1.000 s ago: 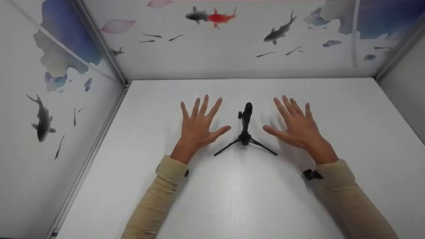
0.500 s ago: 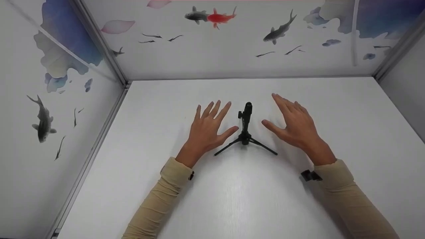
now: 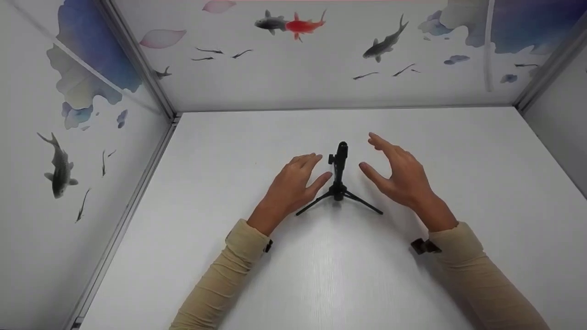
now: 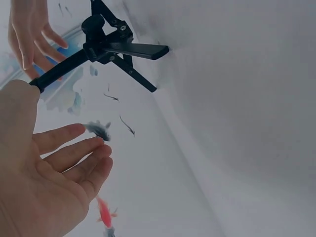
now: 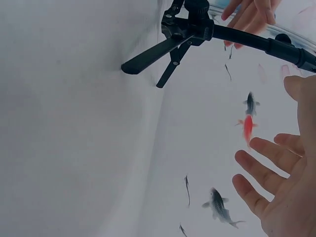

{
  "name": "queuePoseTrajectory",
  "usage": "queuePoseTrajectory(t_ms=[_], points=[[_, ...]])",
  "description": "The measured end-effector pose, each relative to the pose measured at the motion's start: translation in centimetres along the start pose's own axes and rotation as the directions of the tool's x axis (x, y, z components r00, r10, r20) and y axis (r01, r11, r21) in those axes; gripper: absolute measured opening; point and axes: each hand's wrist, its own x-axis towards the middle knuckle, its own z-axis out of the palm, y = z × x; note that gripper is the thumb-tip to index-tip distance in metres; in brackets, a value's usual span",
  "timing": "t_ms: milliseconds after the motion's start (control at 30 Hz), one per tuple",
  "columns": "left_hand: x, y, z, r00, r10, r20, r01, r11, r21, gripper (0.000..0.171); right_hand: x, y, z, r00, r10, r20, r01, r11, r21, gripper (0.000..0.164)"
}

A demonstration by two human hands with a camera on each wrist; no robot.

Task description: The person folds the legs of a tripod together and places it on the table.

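Note:
A small black tripod [image 3: 338, 188] stands upright on the white table, its legs spread and a knob [image 3: 331, 159] on the left of its upper post. To its left my left hand [image 3: 290, 185] has relaxed, slightly bent fingers and holds nothing; its thumb tip comes close to the post in the head view. On the other side my right hand [image 3: 403, 176] curves loosely with thumb and fingers apart, nothing in it. The left wrist view shows the tripod [image 4: 106, 49] beyond the left palm [image 4: 54, 192]. In the right wrist view the right hand's fingers [image 5: 261, 173] are parted below the post.
The white table [image 3: 321, 275] is bounded by a back panel [image 3: 284, 87] and a left panel [image 3: 27, 238], both printed with fish and leaves. Metal rails [image 3: 137, 197] run along the edges. A small black device [image 3: 425, 246] sits at the right cuff.
My left hand has moved right, toward the tripod, and its spread fingers have drawn together and bent. My right hand has shifted slightly left and its fingers have closed up. The tripod stays put.

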Motion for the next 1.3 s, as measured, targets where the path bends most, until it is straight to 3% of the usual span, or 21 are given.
queuePoseTrajectory(t_ms=[400,733,967,1300], points=[[0.0,0.6,0.8,0.999,-0.006,0.032,0.008,0.998,-0.064,0.049,0.0,-1.3,0.6,0.999,-0.030,-0.014,0.032,0.988,0.148,0.062],[0.4,0.9,1.2,0.994,0.047,0.095,-0.033,0.988,-0.148,0.032,0.0,-2.0,1.0,0.995,-0.100,-0.005,0.098,0.964,0.249,0.048],[0.2,1.2,1.3,0.989,0.005,0.147,0.008,0.996,-0.091,0.026,-0.2,-2.3,1.4,0.988,-0.154,0.012,0.144,0.947,0.286,0.050],[0.1,1.3,1.5,0.987,0.002,0.163,0.003,0.999,-0.036,0.020,-0.3,-2.8,2.0,0.990,-0.140,0.030,0.124,0.945,0.302,0.047]])
